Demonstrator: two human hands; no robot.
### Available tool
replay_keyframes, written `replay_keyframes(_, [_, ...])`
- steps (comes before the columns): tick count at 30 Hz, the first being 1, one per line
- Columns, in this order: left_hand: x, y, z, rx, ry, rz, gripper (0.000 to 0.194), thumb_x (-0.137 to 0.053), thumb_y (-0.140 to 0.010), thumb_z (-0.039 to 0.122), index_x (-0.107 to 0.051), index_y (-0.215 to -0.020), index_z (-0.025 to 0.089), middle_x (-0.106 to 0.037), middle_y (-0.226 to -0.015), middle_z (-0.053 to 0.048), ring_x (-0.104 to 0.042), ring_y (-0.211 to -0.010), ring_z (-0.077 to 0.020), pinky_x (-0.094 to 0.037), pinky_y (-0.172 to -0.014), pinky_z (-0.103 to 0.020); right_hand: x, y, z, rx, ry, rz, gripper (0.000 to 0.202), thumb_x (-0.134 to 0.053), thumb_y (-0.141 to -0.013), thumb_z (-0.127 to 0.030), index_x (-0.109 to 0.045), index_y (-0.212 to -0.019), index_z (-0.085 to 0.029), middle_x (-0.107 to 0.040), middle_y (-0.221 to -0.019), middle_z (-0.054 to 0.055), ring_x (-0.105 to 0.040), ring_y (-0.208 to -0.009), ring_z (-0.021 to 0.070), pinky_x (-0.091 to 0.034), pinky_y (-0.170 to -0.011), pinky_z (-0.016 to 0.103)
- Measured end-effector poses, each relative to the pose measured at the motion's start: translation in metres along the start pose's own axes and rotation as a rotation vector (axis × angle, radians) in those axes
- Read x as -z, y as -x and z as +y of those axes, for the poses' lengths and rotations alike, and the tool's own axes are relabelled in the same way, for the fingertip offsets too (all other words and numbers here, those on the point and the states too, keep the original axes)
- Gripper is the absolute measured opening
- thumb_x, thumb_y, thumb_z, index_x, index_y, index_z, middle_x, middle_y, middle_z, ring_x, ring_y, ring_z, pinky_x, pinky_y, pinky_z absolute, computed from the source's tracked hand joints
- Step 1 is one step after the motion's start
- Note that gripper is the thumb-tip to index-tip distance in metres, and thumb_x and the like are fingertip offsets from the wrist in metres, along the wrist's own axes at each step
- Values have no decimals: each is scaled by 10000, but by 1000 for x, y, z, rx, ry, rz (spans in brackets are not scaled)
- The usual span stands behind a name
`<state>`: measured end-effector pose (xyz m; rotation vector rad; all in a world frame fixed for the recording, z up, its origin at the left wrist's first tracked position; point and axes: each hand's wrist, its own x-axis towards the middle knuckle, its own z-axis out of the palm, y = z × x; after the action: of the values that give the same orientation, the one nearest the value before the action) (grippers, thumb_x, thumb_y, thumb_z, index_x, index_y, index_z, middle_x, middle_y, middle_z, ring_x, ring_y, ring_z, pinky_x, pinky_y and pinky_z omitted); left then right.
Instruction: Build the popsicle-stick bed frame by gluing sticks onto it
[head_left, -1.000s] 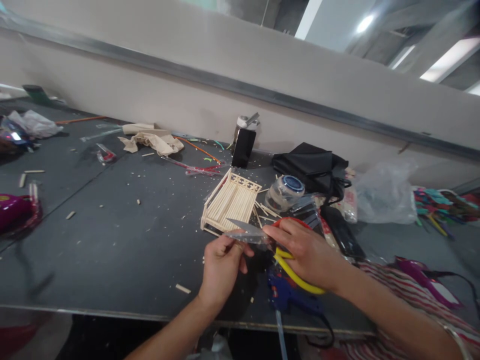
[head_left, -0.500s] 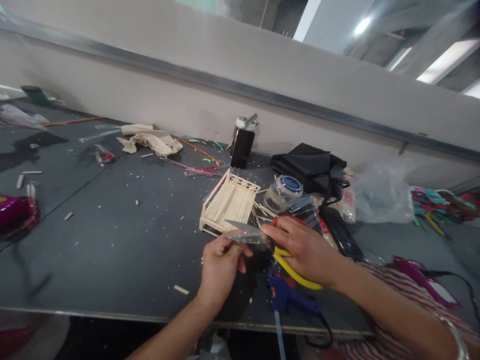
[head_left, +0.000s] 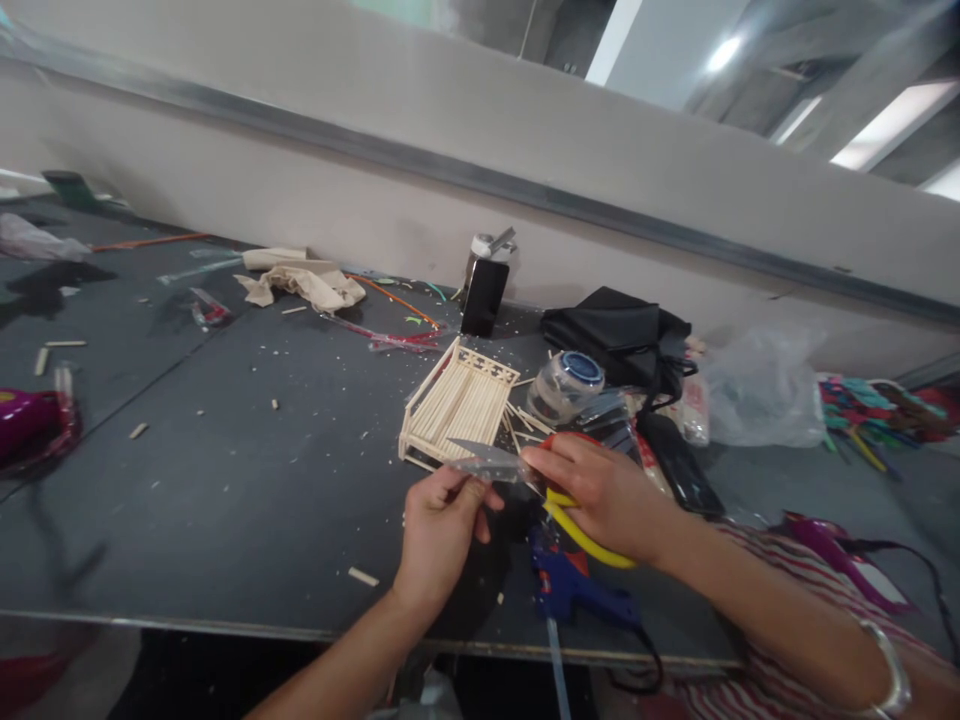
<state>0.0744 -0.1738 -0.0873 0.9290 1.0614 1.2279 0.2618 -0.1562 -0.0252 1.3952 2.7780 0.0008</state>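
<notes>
My right hand (head_left: 607,490) is wrapped round scissors (head_left: 589,540) with one yellow and one red handle. Their blades (head_left: 491,460) point left, nearly together, and reach my left hand (head_left: 442,520). The fingers of my left hand are pinched at the blades; whatever they hold is too small to make out. Just behind the blades lies a small frame of pale wooden sticks (head_left: 461,400), with a crisscross rail at its far end. A blue glue gun (head_left: 574,585) rests on the table below my right hand.
Behind stand a clear jar (head_left: 566,385) with a blue lid and a black phone (head_left: 484,297). A black bag (head_left: 615,330), plastic bag (head_left: 765,390) and another phone (head_left: 681,465) lie to the right. Stick scraps (head_left: 363,577) dot the dark table (head_left: 247,520).
The scissor blades have come closer together, and the yellow handle has moved slightly up and left. Both hands stay in nearly the same place.
</notes>
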Motion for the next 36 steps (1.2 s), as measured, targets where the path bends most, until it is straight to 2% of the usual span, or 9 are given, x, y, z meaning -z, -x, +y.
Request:
replay_keyframes(2, [0,0,-2,5,30,8,128,-592,-774,246,-645,-794,131,-638,-587,11,-461,-359,-50,-341,-392,-166,0,0,-2,-7,-44,2,381,-498,-812,-128,-516,-1186,-202,-540,-934,69,-536,-870,190,-454,-769,294])
replay_keyframes(5, [0,0,-3,14,47,9,152,-587,-751,208,-643,-868,130,-640,-582,17,-465,-356,-54,-349,-391,-167,0,0,-4,-13,-69,6,404,-495,-812,-124,-514,-1209,-198,-525,-951,80,-523,-872,196,-459,-778,316])
replay_keyframes(12, [-2,-1,0,29,60,15,144,-587,-743,213,-638,-839,118,-634,-570,16,-457,-348,-49,-338,-384,-163,2,-1,-1,15,-35,37,386,-514,-794,-113,-548,-1173,-181,-528,-903,82,-516,-859,215,-465,-750,334])
replay_keyframes(17, [-1,-1,-1,37,73,8,167,-585,-728,198,-640,-863,117,-638,-571,13,-459,-351,-54,-339,-384,-166,1,-1,2,59,-81,62,438,-517,-792,-108,-522,-1225,-174,-533,-934,92,-505,-882,214,-467,-775,347])
replay_keyframes(31, [-3,-1,0,54,97,30,207,-596,-701,192,-654,-882,111,-641,-555,8,-455,-353,-59,-345,-376,-170,3,-3,-1,67,-25,70,488,-514,-770,-93,-513,-1254,-157,-513,-920,102,-486,-881,230,-457,-782,382])
replay_keyframes(36, [-3,-1,1,60,100,41,202,-604,-700,207,-644,-871,107,-639,-552,11,-449,-344,-55,-335,-372,-169,2,-2,-2,41,-27,45,453,-507,-788,-107,-519,-1237,-166,-505,-905,90,-492,-857,216,-458,-770,361])
